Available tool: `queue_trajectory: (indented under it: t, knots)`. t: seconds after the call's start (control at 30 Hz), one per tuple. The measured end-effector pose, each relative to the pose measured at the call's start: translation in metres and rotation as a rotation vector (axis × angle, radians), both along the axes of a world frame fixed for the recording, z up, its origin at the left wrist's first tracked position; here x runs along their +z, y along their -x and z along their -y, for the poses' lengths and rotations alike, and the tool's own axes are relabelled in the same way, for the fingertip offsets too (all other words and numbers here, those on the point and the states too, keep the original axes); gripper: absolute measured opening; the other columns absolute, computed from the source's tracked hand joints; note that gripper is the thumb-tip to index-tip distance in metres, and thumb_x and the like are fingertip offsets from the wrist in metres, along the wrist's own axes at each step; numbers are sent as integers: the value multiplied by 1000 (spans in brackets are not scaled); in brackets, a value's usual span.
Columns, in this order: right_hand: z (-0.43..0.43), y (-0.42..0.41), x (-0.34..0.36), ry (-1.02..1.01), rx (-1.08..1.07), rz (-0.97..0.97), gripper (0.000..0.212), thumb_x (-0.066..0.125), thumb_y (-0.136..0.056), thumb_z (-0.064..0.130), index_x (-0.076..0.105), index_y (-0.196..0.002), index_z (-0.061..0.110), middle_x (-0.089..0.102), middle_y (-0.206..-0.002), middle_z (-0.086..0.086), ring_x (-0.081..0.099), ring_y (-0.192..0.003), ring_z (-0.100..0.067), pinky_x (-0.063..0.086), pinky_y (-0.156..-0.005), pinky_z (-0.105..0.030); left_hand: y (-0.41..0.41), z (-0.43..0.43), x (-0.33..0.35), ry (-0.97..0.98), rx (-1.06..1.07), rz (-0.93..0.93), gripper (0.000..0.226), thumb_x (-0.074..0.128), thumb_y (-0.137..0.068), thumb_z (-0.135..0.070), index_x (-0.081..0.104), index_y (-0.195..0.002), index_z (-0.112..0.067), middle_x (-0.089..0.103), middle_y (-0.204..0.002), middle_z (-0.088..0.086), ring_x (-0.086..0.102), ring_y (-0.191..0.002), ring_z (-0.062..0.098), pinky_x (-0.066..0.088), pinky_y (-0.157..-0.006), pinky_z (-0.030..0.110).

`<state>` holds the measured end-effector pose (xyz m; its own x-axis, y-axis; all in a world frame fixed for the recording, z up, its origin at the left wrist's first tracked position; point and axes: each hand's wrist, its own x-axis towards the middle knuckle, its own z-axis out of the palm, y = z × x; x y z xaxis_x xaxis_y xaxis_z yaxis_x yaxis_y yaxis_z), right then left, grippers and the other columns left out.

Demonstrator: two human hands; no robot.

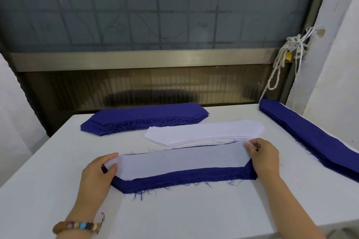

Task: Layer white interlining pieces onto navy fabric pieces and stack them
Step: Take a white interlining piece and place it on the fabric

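Background, head view: grey frosted window pane (155, 6) with the shadow of a grid behind it, a dull metal rail under it and a ribbed brown panel lower down; pale walls on both sides.
Window frame, right: thick white rope (279, 64) hangs in loops and knots, with a small yellow padlock (288, 56) among them.
Surface: flat white bench (194, 209) fills the lower half of the view.
Far edge: far navy stack (143, 116), a pile of long navy fabric pieces with clipped corners and frayed edges, lies left of the middle.
Behind the work: white interlining stack (204, 132), a low pile of the same long shape, lies just beside the far navy stack and is shifted toward the right edge.
Right edge: right navy stack (314, 137), a long pile of navy pieces, runs from the far right corner toward the near side.
Middle of bench: near navy stack (184, 177), with loose threads along its near side.
Task piece: single white interlining piece (178, 159) lies on top of the near navy stack, close to its far edge, with a navy band showing along the near side.
Left hand (97, 174): fingers narrow, holding the piece's left end, thumb on top.
Right hand (266, 157): fingers narrow, pinching the piece's right end at its far corner.
Left wrist: brown wooden bead bracelet (77, 226) with one blue bead.
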<state>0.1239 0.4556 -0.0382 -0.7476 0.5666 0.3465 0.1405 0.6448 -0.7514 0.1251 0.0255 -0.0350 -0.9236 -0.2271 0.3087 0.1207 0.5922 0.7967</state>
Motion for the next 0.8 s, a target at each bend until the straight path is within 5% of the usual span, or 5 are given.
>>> queue_trajectory:
  t: [0.43, 0.53, 0.63, 0.8]
  knots:
    - [0, 0, 0, 69, -22, -35, 17, 66, -89, 15, 63, -72, 9, 60, -66, -4, 53, -66, -22, 36, -59, -30, -1, 0, 1, -3, 3, -17, 30, 63, -90, 2, 71, -116, -9, 67, -115, 3, 58, -103, 19, 42, -87, 19]
    - [1, -1, 1, 84, -25, -37, 12, 66, -88, 15, 63, -77, 12, 59, -70, 2, 54, -70, -21, 36, -64, -29, 0, 0, 0, 5, 3, -23, 30, 63, -89, 1, 71, -116, -10, 66, -113, 3, 57, -99, 18, 40, -79, 8]
    - [2, -1, 3, 114, -36, -44, 7, 66, -89, 17, 64, -84, 13, 56, -73, 6, 55, -75, -21, 36, -64, -29, 0, 0, 0, 7, 14, -33, 30, 65, -88, 2, 72, -113, -11, 67, -111, 2, 58, -97, 19, 42, -83, 16]
    - [3, -3, 4, 119, -59, -67, 8, 67, -88, 19, 62, -83, 17, 55, -73, 12, 50, -68, -8, 35, -57, -18, 2, 2, -3, -10, 22, -45, 28, 65, -87, 1, 74, -109, -13, 69, -108, 0, 59, -97, 19, 40, -83, 9]
